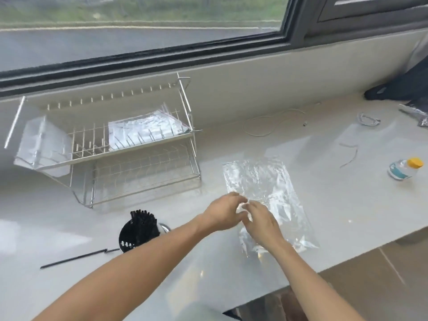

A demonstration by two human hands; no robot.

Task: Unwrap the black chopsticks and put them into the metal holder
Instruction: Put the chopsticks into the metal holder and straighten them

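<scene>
A metal holder [125,239] stands on the white counter, left of my arms, with several black chopsticks [142,220] upright in it. One black chopstick [76,257] lies flat on the counter to the holder's left. A clear plastic wrapper [266,181] lies spread out on the counter ahead. My left hand [223,210] and my right hand [261,222] meet at the wrapper's near left edge, fingers pinching the plastic. Whether any chopsticks remain inside the wrapper is unclear.
A two-tier wire dish rack [129,149] holding plastic bags stands at the back left. A small bottle with a yellow cap [405,169] lies at the right, beyond it white cables [368,118] and a dark cloth [403,86]. The counter edge [335,262] drops off at the lower right.
</scene>
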